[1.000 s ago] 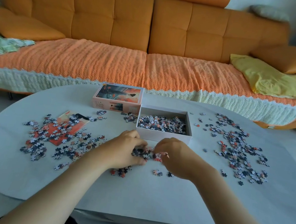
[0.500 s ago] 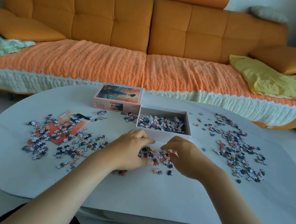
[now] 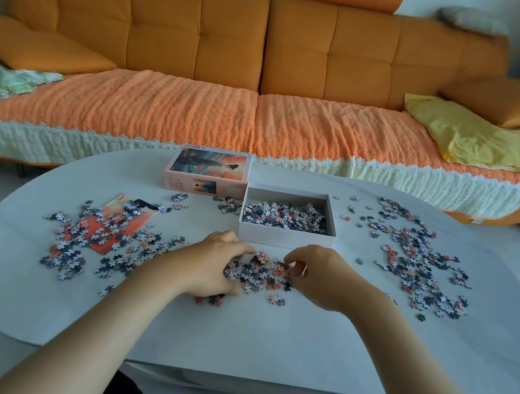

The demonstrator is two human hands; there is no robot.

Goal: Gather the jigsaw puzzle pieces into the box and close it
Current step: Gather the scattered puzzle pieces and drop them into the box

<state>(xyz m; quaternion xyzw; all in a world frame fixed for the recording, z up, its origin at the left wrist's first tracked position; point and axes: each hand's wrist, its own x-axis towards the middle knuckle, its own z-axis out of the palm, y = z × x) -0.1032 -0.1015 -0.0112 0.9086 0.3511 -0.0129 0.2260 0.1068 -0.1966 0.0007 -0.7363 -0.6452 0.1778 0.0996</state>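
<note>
Closely, left hand [image 3: 213, 265] and right hand [image 3: 322, 278] curl fingers [image 3: 237, 246] around puzzle pieces [image 3: 260, 273] beside the box [image 3: 286, 239] wall.

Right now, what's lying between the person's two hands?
A heap of puzzle pieces, between left hand and right hand, just before the open box; the head view shows it.

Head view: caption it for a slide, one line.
Left hand and right hand cup a pile of pieces by the open box; lid beside it, more pieces scattered across the table.
</note>
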